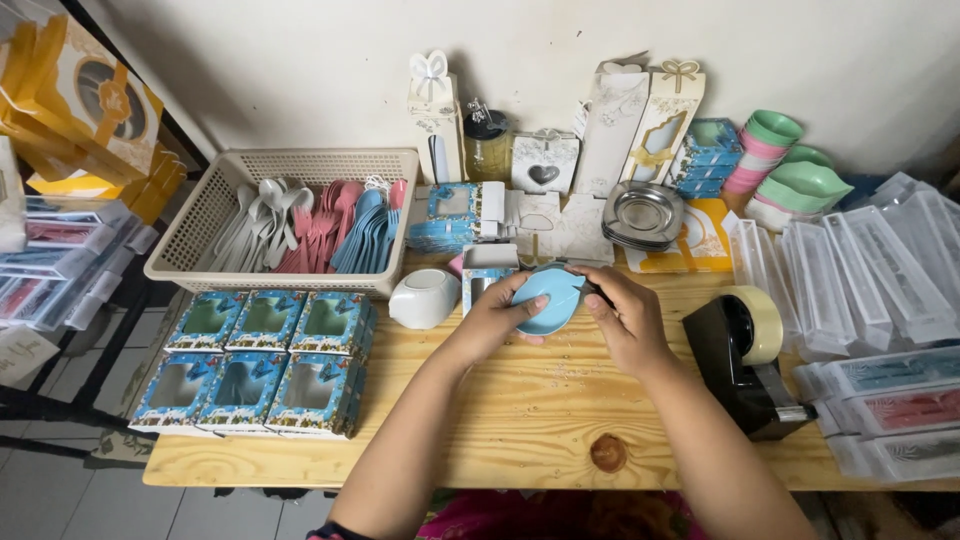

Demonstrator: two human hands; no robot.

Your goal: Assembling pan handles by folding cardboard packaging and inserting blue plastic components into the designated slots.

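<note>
Both hands share the grip on a small light-blue leaf-shaped dish (546, 297): the left hand (497, 318) cups it from below while the right hand (622, 318) pinches its far rim, steadying it just above the wooden table (530, 400), beside a white dish (424, 297) and an open blue box (487, 270).

Bare forearms, dark band at left elbow (335, 530)
</note>
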